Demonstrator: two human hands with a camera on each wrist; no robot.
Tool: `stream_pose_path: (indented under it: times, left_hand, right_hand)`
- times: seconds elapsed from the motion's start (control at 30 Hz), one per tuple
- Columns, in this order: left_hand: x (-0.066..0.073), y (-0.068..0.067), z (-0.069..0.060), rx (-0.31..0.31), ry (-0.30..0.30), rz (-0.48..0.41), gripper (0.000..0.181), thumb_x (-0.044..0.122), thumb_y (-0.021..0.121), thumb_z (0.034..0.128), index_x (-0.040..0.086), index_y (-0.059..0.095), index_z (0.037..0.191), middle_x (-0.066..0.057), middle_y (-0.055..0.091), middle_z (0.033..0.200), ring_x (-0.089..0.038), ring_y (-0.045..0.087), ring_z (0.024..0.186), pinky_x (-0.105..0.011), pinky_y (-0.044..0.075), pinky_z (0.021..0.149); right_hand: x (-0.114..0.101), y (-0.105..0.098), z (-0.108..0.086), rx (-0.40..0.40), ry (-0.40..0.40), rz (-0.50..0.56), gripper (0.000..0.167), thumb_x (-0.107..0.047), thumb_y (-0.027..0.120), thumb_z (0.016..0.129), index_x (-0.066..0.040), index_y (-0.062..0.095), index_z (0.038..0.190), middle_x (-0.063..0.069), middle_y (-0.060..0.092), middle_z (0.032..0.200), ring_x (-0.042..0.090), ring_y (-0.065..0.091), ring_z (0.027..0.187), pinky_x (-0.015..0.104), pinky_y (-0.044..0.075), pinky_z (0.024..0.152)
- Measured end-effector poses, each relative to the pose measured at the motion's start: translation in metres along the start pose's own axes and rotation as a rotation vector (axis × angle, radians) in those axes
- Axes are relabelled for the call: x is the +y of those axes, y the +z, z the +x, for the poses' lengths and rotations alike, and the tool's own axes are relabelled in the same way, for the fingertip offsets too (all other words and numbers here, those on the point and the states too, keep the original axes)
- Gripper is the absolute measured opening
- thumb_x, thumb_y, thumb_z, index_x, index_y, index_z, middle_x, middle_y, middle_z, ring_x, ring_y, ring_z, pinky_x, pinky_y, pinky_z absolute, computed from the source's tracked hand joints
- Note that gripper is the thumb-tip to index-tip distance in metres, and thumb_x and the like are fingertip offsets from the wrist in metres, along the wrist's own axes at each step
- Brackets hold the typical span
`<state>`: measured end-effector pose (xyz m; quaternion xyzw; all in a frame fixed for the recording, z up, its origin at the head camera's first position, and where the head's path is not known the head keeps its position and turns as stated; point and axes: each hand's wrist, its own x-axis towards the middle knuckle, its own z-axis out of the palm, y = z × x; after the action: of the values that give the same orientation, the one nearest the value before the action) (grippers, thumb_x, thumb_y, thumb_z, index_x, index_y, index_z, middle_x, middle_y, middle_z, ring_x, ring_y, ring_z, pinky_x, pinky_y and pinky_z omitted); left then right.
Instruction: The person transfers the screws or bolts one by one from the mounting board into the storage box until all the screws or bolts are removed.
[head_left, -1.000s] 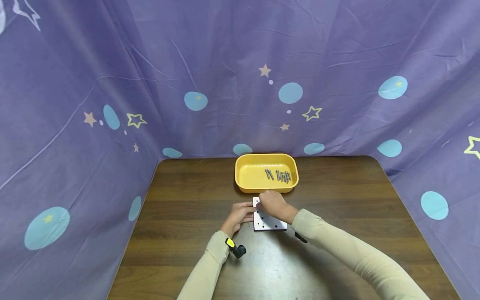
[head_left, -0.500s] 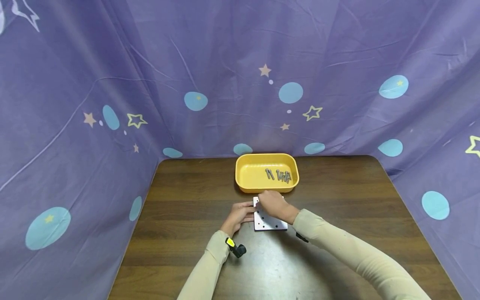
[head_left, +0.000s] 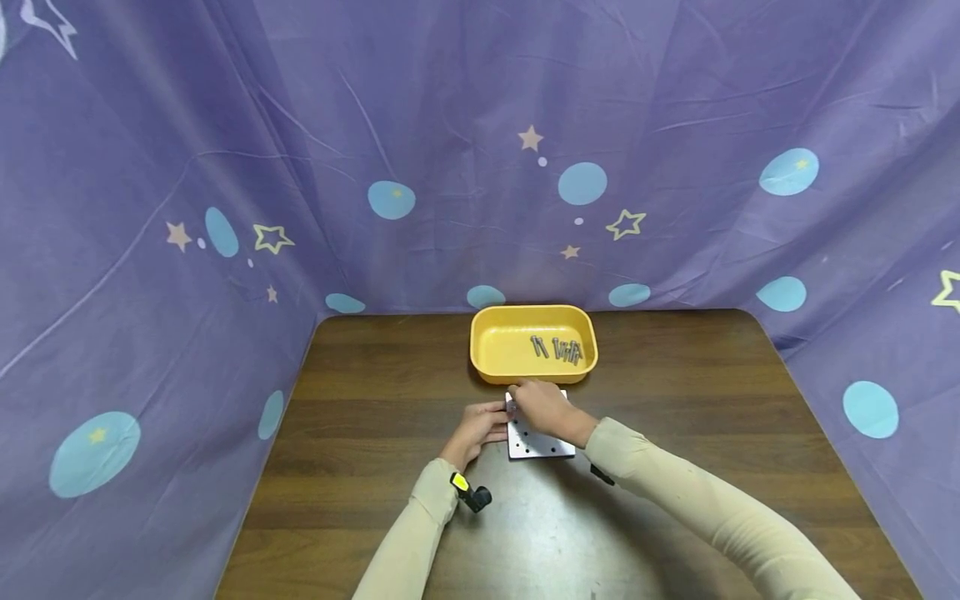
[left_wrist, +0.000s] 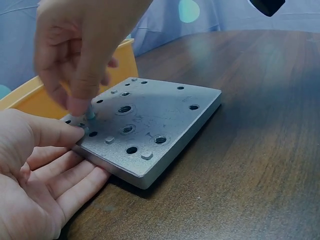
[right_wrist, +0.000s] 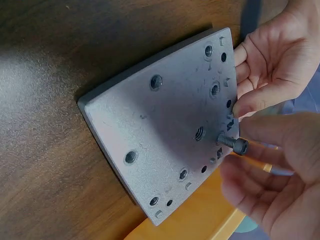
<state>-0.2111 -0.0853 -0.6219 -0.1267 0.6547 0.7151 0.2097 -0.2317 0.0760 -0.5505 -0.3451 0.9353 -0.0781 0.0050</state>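
Note:
A grey metal plate (head_left: 540, 447) with several holes, some threaded, lies on the table. My left hand (head_left: 472, 432) grips its left edge; in the left wrist view the thumb (left_wrist: 60, 132) is on top, with the fingers along the side and partly under. A socket-head bolt (right_wrist: 231, 143) stands in a hole near that edge, much of its thread exposed. My right hand (head_left: 545, 406) is around the bolt's head, fingers bent; in the right wrist view, gaps show between the head and the fingers (right_wrist: 272, 130). The left wrist view hides the head behind the fingertips.
Just behind the plate stands a yellow plastic tray (head_left: 495, 375), with several loose bolts (head_left: 566, 351) at its right side. A purple patterned curtain (head_left: 480, 125) hangs behind the wooden table (head_left: 360, 483). Both wrists wear black cameras.
My right fingers have shifted slightly and spread from the bolt, which now shows near the plate's far left corner. The left hand and plate stay in place.

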Motion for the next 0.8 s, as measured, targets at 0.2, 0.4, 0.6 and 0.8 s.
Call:
stream_pose_path:
  times: [0.2,0.4,0.6,0.8]
  left_hand:
    - [-0.0005,-0.0023,0.0023,0.005,-0.022,-0.005,0.043,0.005,0.068,0.0934,-0.006,0.062,0.134,-0.012,0.075,0.108,-0.014,0.071,0.082,-0.032,0.064,0.077]
    - [-0.0004,-0.0038,0.0035,-0.016,-0.016,-0.007,0.043,0.002,0.064,0.0937,-0.009,0.059,0.135,-0.016,0.074,0.113,-0.015,0.071,0.08,-0.032,0.064,0.077]
    - [0.0013,-0.0042,0.0023,-0.02,-0.028,0.003,0.043,0.003,0.065,0.0943,-0.007,0.06,0.135,-0.019,0.073,0.119,-0.015,0.071,0.081,-0.032,0.064,0.078]
    - [0.0004,-0.0037,0.0036,-0.03,-0.033,-0.002,0.044,0.0,0.063,0.0931,-0.008,0.059,0.136,-0.02,0.073,0.116,-0.016,0.071,0.081,-0.034,0.064,0.079]
  right_hand:
    - [0.0027,0.0029,-0.0003,0.009,0.021,0.025,0.021,-0.007,0.071,0.092,-0.006,0.063,0.072,0.011,0.067,0.071,0.03,0.068,0.067,0.045,0.057,0.059]
    - [-0.0002,0.0022,-0.0022,0.018,-0.054,0.026,0.01,0.005,0.065,0.09,-0.003,0.068,0.084,0.013,0.067,0.084,0.03,0.068,0.076,0.045,0.057,0.065]
    - [-0.0017,0.0029,-0.0019,0.03,0.024,0.042,0.01,-0.003,0.071,0.089,-0.002,0.066,0.08,0.014,0.068,0.076,0.032,0.069,0.07,0.046,0.058,0.061]
    - [-0.0013,0.0037,-0.0028,0.043,-0.044,0.045,0.01,0.008,0.067,0.086,-0.001,0.065,0.081,0.014,0.067,0.076,0.031,0.068,0.073,0.045,0.058,0.065]
